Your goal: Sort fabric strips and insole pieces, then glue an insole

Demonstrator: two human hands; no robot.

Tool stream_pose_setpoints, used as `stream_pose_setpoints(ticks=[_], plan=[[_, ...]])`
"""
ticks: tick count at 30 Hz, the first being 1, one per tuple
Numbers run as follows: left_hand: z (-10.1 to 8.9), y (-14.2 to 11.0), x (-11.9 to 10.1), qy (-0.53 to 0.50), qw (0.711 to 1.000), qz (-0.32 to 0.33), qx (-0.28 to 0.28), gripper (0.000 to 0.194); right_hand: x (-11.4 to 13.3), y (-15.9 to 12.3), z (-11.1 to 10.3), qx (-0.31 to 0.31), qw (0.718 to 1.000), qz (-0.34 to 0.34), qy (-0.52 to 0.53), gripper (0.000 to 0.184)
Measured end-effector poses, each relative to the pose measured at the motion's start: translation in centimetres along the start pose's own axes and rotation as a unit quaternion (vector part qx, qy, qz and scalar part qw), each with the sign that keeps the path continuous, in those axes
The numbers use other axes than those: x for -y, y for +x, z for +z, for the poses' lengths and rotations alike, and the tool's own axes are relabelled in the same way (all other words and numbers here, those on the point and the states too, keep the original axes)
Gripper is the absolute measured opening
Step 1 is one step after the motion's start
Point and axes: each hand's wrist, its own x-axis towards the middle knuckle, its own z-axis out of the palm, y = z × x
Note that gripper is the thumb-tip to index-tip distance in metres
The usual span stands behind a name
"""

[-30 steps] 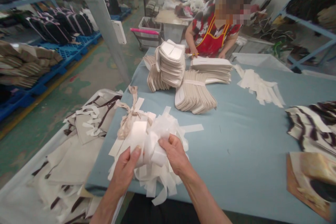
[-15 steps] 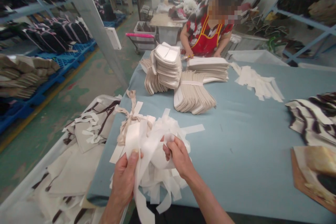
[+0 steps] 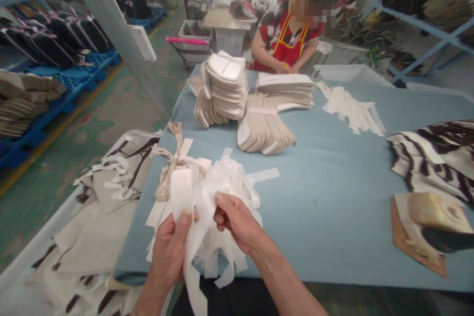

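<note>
My left hand (image 3: pixel 172 242) is closed around white fabric strips (image 3: pixel 194 237), thumb on top; one long strip hangs past the table's front edge. Just to its right, my right hand (image 3: pixel 235 219) pinches with thumb and fingers at the edge of a white strip. Whether that strip is the same one the left hand holds, I cannot tell. Beneath and behind both hands lies a loose heap of white strips (image 3: pixel 229 177). Beside the heap, at the left, is a bundle of beige fabric ties (image 3: pixel 166 177).
Stacks of beige cut pieces (image 3: pixel 264 126) stand beyond the heap on the blue-covered table (image 3: pixel 326 192). More strips (image 3: pixel 350 108) lie at the back right. A bin of fabric pieces (image 3: pixel 99 227) adjoins the left side. A co-worker in a red apron (image 3: pixel 283 39) stands opposite.
My right hand has moved left towards the left hand, and the curled strip end it held no longer shows. The co-worker's hands have come together. The whole view has shifted slightly.
</note>
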Motion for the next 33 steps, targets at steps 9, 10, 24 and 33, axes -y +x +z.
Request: stream_pose_setpoints(ticks=[9, 10, 24, 33], plan=[[-1.9, 0.8, 1.6, 0.111, 0.991, 0.066, 0.021, 0.068, -0.9, 1.5, 0.3, -0.081, 0.979, -0.107, -0.155, 0.040], [-2.1, 0.9, 1.9, 0.104, 0.993, 0.063, 0.012, 0.068, -1.2, 1.7, 0.5, -0.099, 0.976, -0.106, -0.161, 0.040], [-5.1, 1.4, 1.5, -0.042, 0.983, 0.044, -0.171, 0.059, -3.9, 6.4, 0.0, -0.146, 0.960, -0.082, -0.223, 0.055], [-5.2, 1.1, 2.4, -0.010, 0.989, 0.028, -0.148, 0.063, -2.2, 9.3, -2.9, -0.225, 0.903, -0.077, -0.357, 0.059]])
